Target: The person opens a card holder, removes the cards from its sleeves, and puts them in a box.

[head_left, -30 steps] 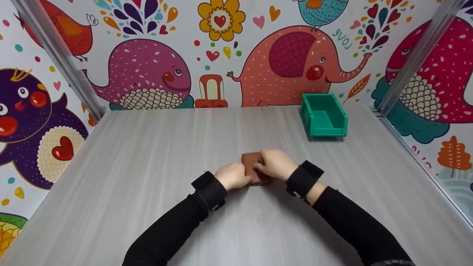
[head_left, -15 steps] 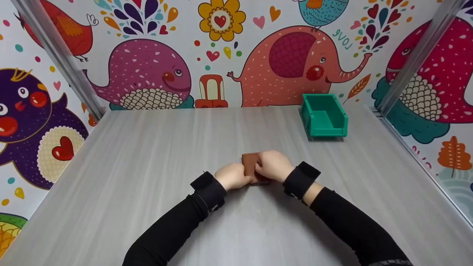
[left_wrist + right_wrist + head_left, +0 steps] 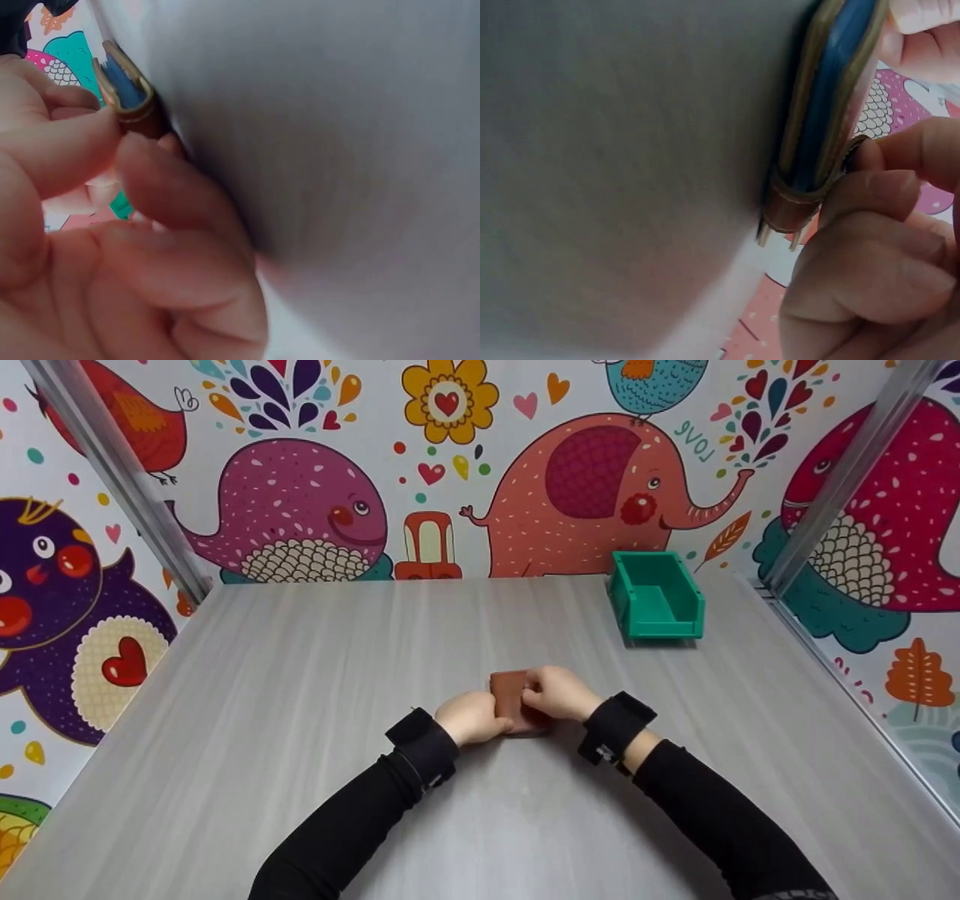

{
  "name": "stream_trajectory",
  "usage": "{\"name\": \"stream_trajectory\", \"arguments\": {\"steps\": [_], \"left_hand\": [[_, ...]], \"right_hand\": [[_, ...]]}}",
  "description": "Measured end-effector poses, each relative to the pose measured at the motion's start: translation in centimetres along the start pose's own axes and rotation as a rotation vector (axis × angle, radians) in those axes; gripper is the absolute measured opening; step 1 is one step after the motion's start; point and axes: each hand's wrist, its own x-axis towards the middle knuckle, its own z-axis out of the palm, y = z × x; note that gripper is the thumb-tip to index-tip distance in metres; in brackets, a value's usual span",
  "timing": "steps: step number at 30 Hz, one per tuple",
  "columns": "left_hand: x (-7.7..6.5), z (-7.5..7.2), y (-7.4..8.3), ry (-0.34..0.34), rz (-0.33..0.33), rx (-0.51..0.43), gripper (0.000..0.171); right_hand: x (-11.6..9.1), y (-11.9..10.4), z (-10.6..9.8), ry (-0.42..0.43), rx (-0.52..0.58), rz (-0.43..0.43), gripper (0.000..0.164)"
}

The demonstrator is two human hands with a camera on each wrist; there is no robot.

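In the head view, a brown wallet is seen on the table between both hands, well apart from the green bin. Its left edge is gripped by the left hand; its right side is partly covered by the right hand.

In the left wrist view, the wallet is seen end-on; its blue inside is only partly shown.

In the right wrist view, a small dark tab is pinched by the right hand near a strap across the wallet's edge; whether they are joined cannot be made out. The fastening is apparently being worked, so a steady left hold and a small, controlled right-hand move are called for. The wallet's upper end is cut off.
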Motion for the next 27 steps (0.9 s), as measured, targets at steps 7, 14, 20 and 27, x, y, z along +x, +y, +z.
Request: {"name": "stream_trajectory", "arguments": {"steps": [7, 14, 20, 27], "left_hand": [[0.1, 0.0, 0.0, -0.022, -0.006, 0.002, 0.030], [0.2, -0.1, 0.1, -0.025, -0.021, 0.000, 0.029], [0.3, -0.1, 0.2, -0.031, -0.027, 0.006, 0.031], [0.3, -0.1, 0.4, -0.057, -0.069, 0.003, 0.033]], "right_hand": [[0.2, 0.8, -0.3, -0.086, 0.157, 0.070, 0.016], [0.3, 1.3, -0.7, -0.158, 0.255, 0.100, 0.019], [0.3, 1.7, -0.8, -0.187, 0.358, 0.115, 0.021], [0.3, 2.0, -0.6, -0.218, 0.477, 0.184, 0.021]]}}
